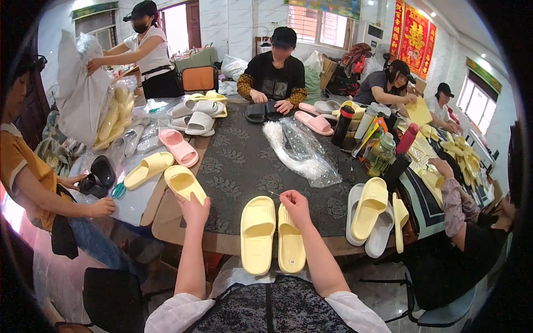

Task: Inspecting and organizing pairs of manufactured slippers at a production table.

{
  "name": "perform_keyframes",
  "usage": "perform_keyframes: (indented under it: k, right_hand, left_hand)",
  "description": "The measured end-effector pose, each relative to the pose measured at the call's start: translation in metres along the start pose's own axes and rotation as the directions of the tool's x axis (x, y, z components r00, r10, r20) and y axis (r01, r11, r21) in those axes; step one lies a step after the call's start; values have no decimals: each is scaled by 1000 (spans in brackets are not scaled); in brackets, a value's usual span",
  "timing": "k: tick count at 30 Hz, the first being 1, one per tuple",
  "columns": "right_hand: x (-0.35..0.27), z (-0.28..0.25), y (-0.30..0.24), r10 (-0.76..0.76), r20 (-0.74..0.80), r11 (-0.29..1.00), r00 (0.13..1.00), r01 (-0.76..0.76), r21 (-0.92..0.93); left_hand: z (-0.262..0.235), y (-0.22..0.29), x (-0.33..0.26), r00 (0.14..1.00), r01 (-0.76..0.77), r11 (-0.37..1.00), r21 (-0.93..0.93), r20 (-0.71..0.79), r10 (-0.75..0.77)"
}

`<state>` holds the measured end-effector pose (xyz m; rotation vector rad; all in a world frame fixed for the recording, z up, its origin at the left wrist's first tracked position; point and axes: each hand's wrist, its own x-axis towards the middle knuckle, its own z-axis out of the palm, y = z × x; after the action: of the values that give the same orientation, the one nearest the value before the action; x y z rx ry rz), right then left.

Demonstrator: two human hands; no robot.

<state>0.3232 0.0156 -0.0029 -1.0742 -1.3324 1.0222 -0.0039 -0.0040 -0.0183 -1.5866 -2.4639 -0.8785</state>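
Fingers (288,198) of my right hand (296,209) are pressed together, pinching a thin pale strand (274,193) that sticks out to the left of their tips. That hand is over the far end of a light yellow slipper (291,247), and I cannot tell whether the strand touches it. Just left of this one lies another yellow slipper (257,244); both point away from me, with their heel ends reaching past the near edge of the table.

With my left hand (192,210) I grip a third slipper (182,178), also yellow, by the end nearest me; how the fingers sit underneath is hidden. Close beyond it are a yellow slipper (147,170) and a pink slipper (180,149).

To my right, one more yellow slipper (368,213) rests on a grey pair (381,233), with a yellow slipper (400,221) on its side just beside them. Ahead of me, on the dark patterned cloth (230,172), lies a clear bag (317,166) of white strands. Across the table, a co-worker's hands touch black slippers (256,114).
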Motion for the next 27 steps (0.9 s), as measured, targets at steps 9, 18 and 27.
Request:
perform_keyframes:
  k: [9, 18, 27]
  right_hand:
    - [2, 0, 1, -56, -147, 992, 988, 71, 102]
    - [4, -4, 3, -41, -166, 987, 985, 65, 145]
    - [-10, 3, -38, -482, -284, 856, 829, 378, -351]
  left_hand:
    - [-40, 58, -108, 921, -302, 950, -76, 235, 311]
    - [-91, 46, -90, 767, -356, 909, -216, 488, 416]
    - [-66, -10, 15, 993, -117, 993, -11, -9, 117]
